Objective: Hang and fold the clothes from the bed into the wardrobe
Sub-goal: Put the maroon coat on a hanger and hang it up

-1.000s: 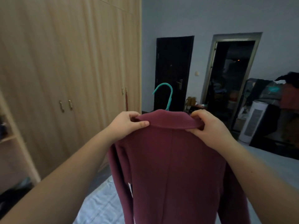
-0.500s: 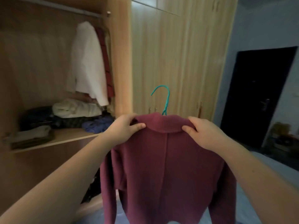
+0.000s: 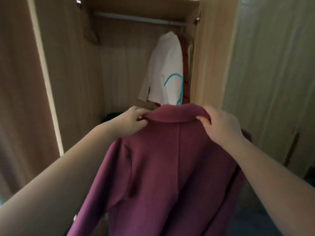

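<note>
Two bare forearms reach forward, and both hands are curled on the collar of a plum-red coat (image 3: 170, 159). The left hand (image 3: 132, 119) pinches the collar's left end and the right hand (image 3: 219, 124) grips its right end. The coat hangs down between them with its back to the camera. A teal hanger (image 3: 179, 86) sticks its hook up above the collar. Beyond it stands the open wardrobe (image 3: 209, 57), where a white garment (image 3: 166, 68) hangs at the right end of the rail (image 3: 136, 18), with a dark red garment (image 3: 185, 65) just beside it.
</note>
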Tool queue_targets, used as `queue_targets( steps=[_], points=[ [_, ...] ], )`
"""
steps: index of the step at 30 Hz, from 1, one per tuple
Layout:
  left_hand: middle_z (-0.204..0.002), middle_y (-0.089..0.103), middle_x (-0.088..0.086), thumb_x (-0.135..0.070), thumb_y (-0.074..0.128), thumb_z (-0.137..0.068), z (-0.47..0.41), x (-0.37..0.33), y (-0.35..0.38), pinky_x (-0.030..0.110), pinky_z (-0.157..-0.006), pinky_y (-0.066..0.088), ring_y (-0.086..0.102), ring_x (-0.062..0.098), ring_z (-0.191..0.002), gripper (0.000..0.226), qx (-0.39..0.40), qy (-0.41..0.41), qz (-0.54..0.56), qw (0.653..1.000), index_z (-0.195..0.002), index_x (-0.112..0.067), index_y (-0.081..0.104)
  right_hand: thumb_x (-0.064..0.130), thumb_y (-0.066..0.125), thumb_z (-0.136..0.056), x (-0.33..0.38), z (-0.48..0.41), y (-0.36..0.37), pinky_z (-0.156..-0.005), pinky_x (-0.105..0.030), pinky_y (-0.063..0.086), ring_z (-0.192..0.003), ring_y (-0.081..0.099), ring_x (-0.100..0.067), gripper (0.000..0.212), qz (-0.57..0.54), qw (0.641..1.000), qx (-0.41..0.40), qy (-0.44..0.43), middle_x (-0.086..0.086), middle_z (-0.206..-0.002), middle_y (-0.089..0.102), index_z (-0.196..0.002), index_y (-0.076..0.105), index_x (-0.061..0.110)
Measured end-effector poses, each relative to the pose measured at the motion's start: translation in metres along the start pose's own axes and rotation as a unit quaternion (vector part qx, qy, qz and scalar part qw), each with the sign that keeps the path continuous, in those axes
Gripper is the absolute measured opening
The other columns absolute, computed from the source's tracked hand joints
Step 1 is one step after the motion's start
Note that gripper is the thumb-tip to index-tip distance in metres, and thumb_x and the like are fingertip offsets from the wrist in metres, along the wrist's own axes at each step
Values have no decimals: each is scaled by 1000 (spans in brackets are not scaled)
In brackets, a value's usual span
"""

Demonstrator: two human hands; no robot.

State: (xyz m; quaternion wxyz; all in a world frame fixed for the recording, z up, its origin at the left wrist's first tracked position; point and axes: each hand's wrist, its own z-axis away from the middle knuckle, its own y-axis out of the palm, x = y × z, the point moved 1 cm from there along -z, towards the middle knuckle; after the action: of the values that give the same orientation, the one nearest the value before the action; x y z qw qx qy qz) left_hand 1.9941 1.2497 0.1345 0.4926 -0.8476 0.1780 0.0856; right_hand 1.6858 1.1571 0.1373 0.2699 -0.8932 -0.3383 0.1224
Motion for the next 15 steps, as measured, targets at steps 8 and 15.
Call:
queue_targets(
  steps=[8, 15],
  points=[
    [-92, 55, -9, -62, 53, -90, -51, 67, 16, 33, -76, 45, 57, 17, -87, 35, -90, -84, -85, 989, -103, -30, 56, 54, 61, -86, 12, -74, 118, -58, -30, 41, -72, 61, -22, 27, -129, 992, 12, 7, 10, -74, 59, -93, 61, 28],
    [-74, 59, -10, -53, 54, -94, -144, 128, 20, 37, -64, 43, 58, 21, -74, 26, -165, -100, -98, 976, -89, -28, 48, 57, 59, -89, -36, -171, 200, -78, -26, 44, -95, 62, -10, 32, -307, 937, 164, 16, 12, -102, 68, -108, 67, 32]
  ],
)
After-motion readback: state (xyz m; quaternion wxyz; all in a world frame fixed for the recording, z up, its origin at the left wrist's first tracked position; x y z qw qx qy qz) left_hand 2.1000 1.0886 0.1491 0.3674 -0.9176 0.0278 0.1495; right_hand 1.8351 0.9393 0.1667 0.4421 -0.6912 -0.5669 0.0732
